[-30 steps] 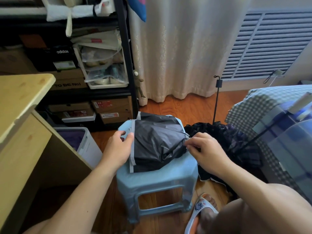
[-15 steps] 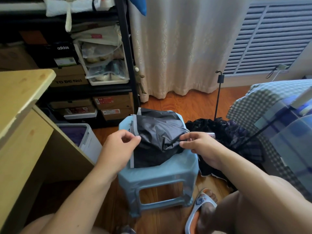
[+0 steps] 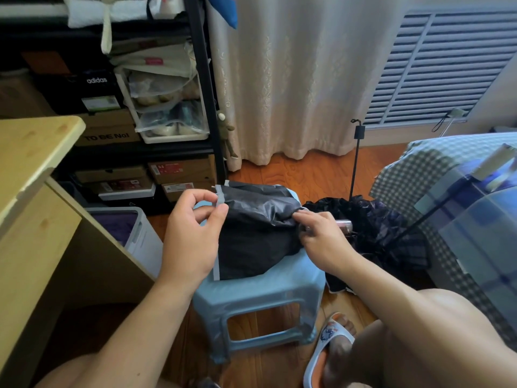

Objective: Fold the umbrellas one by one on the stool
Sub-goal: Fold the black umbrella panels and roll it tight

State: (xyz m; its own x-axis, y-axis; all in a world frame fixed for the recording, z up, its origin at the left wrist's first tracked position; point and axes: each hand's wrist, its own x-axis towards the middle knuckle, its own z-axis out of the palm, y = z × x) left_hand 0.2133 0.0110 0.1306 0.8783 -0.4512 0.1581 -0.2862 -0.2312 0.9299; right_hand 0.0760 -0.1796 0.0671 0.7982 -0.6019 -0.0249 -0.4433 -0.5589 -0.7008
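The left hand has lifted to pinch the grey edge of the crumpled black cloth umbrella on the pale blue plastic stool, the right hand pinches its other end, and it could slide off if they tug unevenly.

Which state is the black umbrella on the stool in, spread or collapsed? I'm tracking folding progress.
Collapsed but not neatly folded: the black umbrella lies bunched on the stool, left hand pinching its grey edge, right hand gripping its end.

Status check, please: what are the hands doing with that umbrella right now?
Left hand pinching grey trim. Right hand gripping gathered canopy end. Black umbrella on blue stool, half folded. Nothing blocking.
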